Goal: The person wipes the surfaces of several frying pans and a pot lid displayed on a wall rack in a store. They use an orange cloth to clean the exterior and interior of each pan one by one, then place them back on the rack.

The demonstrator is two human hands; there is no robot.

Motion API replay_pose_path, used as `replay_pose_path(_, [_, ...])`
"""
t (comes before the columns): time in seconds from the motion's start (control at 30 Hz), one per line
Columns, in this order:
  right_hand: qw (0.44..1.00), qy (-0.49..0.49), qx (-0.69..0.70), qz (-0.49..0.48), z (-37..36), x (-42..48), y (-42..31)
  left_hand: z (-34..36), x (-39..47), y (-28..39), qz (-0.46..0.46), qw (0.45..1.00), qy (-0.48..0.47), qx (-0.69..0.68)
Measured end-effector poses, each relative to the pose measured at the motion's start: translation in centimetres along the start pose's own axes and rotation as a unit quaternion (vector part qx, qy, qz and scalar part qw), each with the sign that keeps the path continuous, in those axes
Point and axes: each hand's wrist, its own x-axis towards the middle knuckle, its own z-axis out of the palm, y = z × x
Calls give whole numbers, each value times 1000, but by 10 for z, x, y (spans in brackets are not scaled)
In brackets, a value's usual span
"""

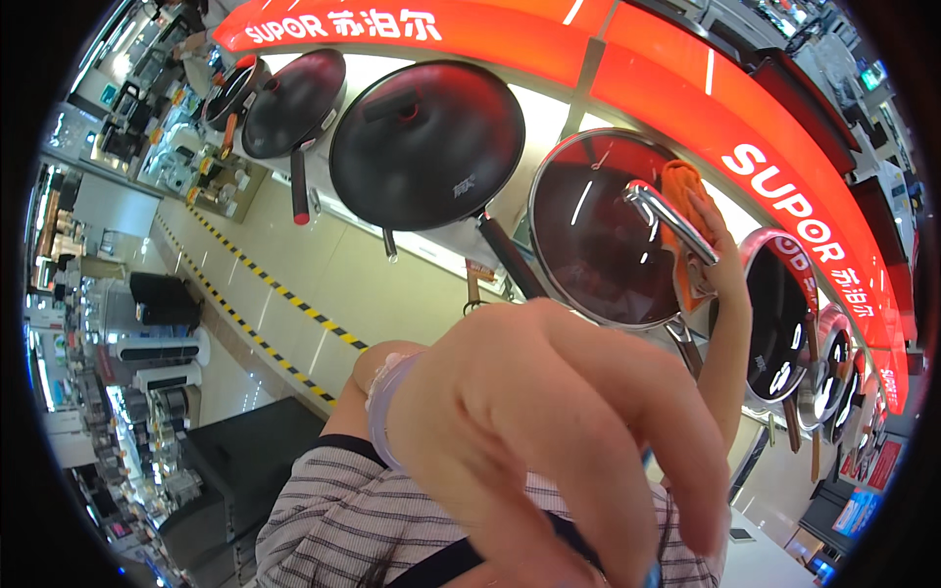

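My right hand (pixel 711 246) presses a folded orange cloth (pixel 685 202) against the right side of a large glass lid (pixel 595 220). The lid covers a pan on the lit display shelf. Its chrome handle (pixel 680 228) crosses in front of the cloth and fingers. Very close to the camera is my left hand (pixel 559 411), bent over my chest, with a lilac band (pixel 390 419) around the wrist. The left fingers point down and are spread, but the fingertips are partly hidden or cut off, so whether they hold something is unclear.
Left of the glass lid stands a big black lidded wok (pixel 430 147), its dark handle (pixel 511 253) pointing towards me. A smaller black pan (pixel 294 106) lies beyond it. More pans (pixel 783 323) line the right side. A red illuminated SUPOR sign (pixel 662 95) curves behind them.
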Motion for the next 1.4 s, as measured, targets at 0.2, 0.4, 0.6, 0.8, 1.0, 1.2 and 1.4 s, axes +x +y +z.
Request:
replay_pose_path(0.2, [990,-16,-138,-1,-6,7,6,8,-15,-1,22,1000,5,-17])
replay_pose_path(0.4, [973,24,-230,-3,11,-13,-8,11,-20,-5,25,999,12,-20])
replay_pose_path(0.6, [956,64,-267,106,27,-57,-36,7,-13,-9,13,1000,2,-26])
replay_pose_path(0.8, [922,99,-374,-7,68,-85,-54,0,5,-11,-23,999,4,33])
replay_pose_path(1.0, [903,63,-420,-65,117,-87,-64,-58,11,-135,-104,573,28,813])
replay_pose_path(1.2, [982,183,-40,33,174,-49,-34,-60,20,-182,-274,441,-108,848])
replay_pose_path(1.4, [788,70,-609,-61,184,23,-59,-57,42,-160,-356,427,-193,809])
